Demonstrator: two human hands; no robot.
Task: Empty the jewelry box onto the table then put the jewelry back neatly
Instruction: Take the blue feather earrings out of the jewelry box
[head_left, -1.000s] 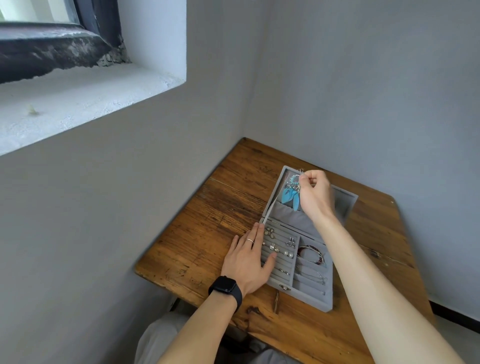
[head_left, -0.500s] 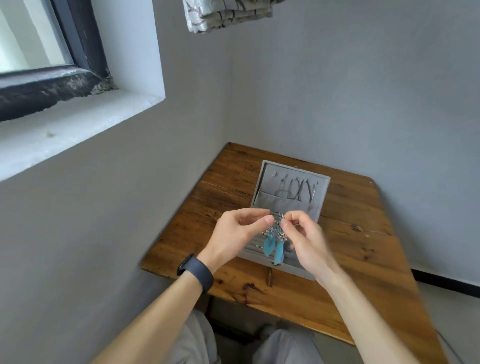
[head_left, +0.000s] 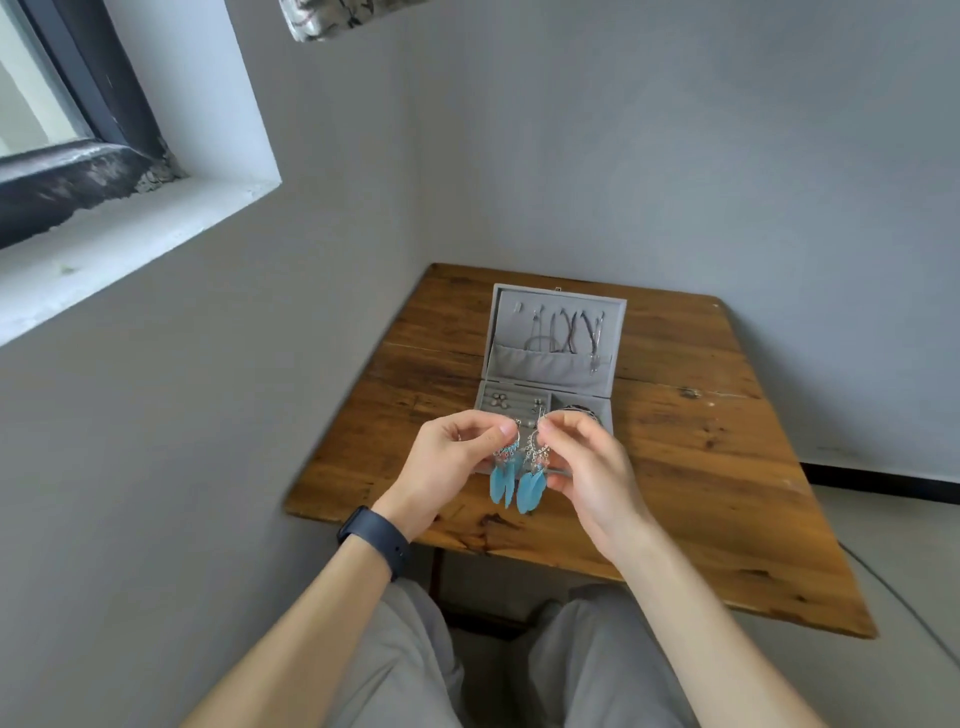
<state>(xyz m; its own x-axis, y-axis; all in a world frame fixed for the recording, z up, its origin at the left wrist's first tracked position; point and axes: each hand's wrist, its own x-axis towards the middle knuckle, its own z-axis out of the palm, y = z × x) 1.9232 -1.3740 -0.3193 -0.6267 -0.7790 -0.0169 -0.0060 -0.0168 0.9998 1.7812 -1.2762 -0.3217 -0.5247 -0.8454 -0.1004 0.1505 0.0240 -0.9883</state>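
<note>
A grey jewelry box (head_left: 550, 364) lies open on the wooden table (head_left: 701, 441). Necklaces (head_left: 566, 335) hang inside its raised lid, and small earrings (head_left: 501, 401) and a bracelet (head_left: 582, 411) sit in the tray. Two blue feather earrings hang in the air above the box's near edge. My left hand (head_left: 452, 462) pinches the top of the left feather earring (head_left: 505, 475). My right hand (head_left: 587, 473) pinches the top of the right feather earring (head_left: 532, 480). My hands hide the front of the tray.
The table stands in a corner between two grey walls. A window ledge (head_left: 130, 244) juts out at the upper left, and patterned cloth (head_left: 337, 18) hangs at the top. My knees in grey trousers (head_left: 410, 660) are below the table's near edge.
My right hand lifted the feather earrings out of the lid and brought them toward me. My left hand left the tray and took one earring, so the pair hangs apart.
</note>
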